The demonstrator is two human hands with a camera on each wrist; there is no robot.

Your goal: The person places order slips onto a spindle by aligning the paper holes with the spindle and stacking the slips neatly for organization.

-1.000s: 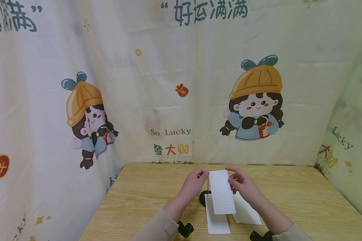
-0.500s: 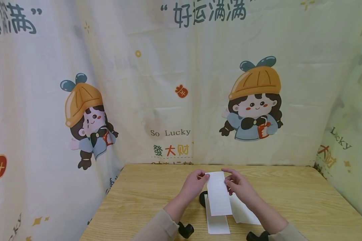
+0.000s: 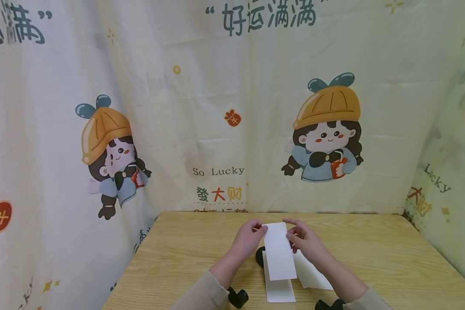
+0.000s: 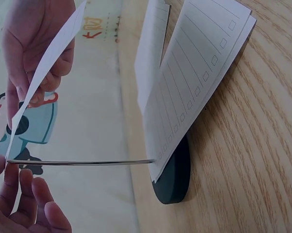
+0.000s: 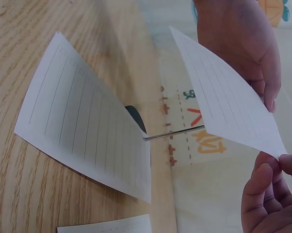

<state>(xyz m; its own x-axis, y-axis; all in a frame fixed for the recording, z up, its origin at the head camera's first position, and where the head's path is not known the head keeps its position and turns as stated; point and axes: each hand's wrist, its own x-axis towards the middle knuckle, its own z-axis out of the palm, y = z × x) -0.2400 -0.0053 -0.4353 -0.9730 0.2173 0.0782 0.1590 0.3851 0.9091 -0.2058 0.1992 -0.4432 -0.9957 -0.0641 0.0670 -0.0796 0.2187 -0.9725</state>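
Note:
My left hand (image 3: 249, 237) pinches the upper left corner of a white ruled paper slip (image 3: 280, 254), beside the top of a thin metal rod (image 4: 87, 163). Whether the rod pierces this slip, I cannot tell. The slip's right edge is between the thumb and fingers of my right hand (image 3: 310, 243). The rod rises from a round black base (image 4: 180, 182); together they look like a paper spike. Lower down, several ruled slips with small boxes (image 4: 194, 73) sit tilted on the rod, over the base.
More white paper (image 3: 311, 272) lies on the wooden table (image 3: 186, 249), right of the spike. A printed curtain (image 3: 201, 129) hangs behind the table. Black devices (image 3: 238, 297) are worn at the wrists.
Both hands and the held slip have shifted slightly left and down. The slip now hides the rod in the head view, where it showed a second ago.

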